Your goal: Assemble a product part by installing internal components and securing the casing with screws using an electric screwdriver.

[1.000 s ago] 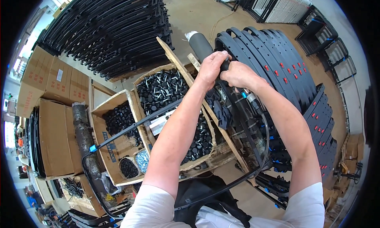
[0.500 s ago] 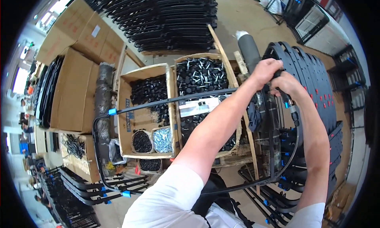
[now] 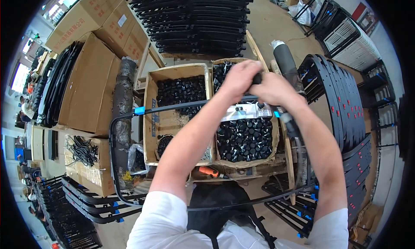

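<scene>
Both my hands are closed together above the far end of the right parts box. My left hand (image 3: 242, 78) wraps the upper end of a black hand tool (image 3: 257, 78). Just right of it, my right hand (image 3: 273, 90) grips the same tool lower down. From under my right wrist the tool's cord or hose runs down, with a blue piece near it. The tool's working tip is hidden by my hands. A large black tubular frame (image 3: 173, 107) with rounded corners lies across the boxes, its far bar passing under my forearms. A blue clip (image 3: 139, 111) sits on its far left.
Two cardboard boxes (image 3: 209, 82) hold black knobs and screws. An orange and black power tool (image 3: 209, 171) lies at their near edge. Wrapped rolls (image 3: 123, 98) stand at either side. Black frames are stacked at the back (image 3: 194, 24), right (image 3: 341, 98) and near left (image 3: 86, 203).
Both hands have moved left with the tool, from beside the right roll to above the right parts box. The view has shifted, and the frame appears farther right.
</scene>
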Motion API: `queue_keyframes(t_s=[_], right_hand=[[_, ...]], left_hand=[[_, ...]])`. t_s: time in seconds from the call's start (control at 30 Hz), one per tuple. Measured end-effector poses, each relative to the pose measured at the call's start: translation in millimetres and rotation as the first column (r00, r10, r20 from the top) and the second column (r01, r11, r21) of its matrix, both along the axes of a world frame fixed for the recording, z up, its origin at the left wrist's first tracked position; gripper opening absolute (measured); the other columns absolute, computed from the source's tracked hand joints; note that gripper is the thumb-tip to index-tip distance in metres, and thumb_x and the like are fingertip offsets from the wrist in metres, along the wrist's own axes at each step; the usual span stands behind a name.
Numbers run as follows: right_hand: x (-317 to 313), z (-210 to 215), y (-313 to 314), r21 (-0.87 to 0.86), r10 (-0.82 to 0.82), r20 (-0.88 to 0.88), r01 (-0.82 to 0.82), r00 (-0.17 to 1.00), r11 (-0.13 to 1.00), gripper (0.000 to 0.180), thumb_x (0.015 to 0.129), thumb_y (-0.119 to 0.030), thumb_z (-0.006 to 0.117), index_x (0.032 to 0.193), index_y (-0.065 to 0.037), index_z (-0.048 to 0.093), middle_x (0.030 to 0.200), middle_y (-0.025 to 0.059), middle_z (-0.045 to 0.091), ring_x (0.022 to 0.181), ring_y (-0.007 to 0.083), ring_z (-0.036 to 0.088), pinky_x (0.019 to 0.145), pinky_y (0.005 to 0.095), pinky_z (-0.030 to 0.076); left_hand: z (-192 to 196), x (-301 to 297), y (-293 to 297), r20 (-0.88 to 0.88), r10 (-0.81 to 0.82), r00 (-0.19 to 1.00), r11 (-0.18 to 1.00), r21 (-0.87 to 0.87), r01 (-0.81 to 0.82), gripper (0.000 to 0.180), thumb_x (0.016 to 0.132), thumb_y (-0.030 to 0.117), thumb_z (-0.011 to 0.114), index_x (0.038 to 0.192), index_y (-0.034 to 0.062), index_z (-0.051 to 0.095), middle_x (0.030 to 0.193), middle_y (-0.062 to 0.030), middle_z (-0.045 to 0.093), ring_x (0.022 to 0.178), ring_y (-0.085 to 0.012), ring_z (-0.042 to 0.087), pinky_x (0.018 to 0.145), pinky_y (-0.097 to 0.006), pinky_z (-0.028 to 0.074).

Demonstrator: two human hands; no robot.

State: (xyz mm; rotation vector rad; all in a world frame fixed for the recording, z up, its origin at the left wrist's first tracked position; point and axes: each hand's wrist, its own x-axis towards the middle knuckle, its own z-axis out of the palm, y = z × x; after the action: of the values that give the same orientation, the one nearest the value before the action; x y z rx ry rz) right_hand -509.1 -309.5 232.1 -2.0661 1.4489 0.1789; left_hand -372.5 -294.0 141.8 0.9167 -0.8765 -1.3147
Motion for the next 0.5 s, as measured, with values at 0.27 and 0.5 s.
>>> queue_keyframes(t_s=[0.27, 0.5], right_hand=[[95, -23, 36, 0.024, 0.01, 0.012, -0.01, 1.0, 1.0, 0.037, 0.081, -0.033, 0.065, 0.082, 0.001, 0.079, 0.079, 0.015, 0.078, 0.084, 0.0317, 0.077, 0.083, 0.0431, 0.059], [116, -24, 46, 0.04, -0.026, -0.031, 0.027, 0.999, 0.999, 0.034, 0.082, -0.031, 0.065, 0.08, 0.0, 0.078, 0.078, 0.0139, 0.077, 0.08, 0.0296, 0.076, 0.082, 0.0418, 0.059]], left_hand=[[-17, 95, 40, 0.012, 0.028, 1.0, 0.997, 0.068, -0.029, 0.025, 0.106, 0.025, 0.063, 0.101, 0.0032, 0.074, 0.096, -0.0012, 0.069, 0.09, -0.0111, 0.06, 0.087, -0.03, 0.05], [-31, 111, 44, 0.006, 0.03, 1.0, 1.0, 0.008, -0.03, 0.031, 0.101, 0.032, 0.066, 0.101, 0.0026, 0.075, 0.095, -0.0016, 0.069, 0.089, -0.0119, 0.059, 0.079, -0.031, 0.049]])
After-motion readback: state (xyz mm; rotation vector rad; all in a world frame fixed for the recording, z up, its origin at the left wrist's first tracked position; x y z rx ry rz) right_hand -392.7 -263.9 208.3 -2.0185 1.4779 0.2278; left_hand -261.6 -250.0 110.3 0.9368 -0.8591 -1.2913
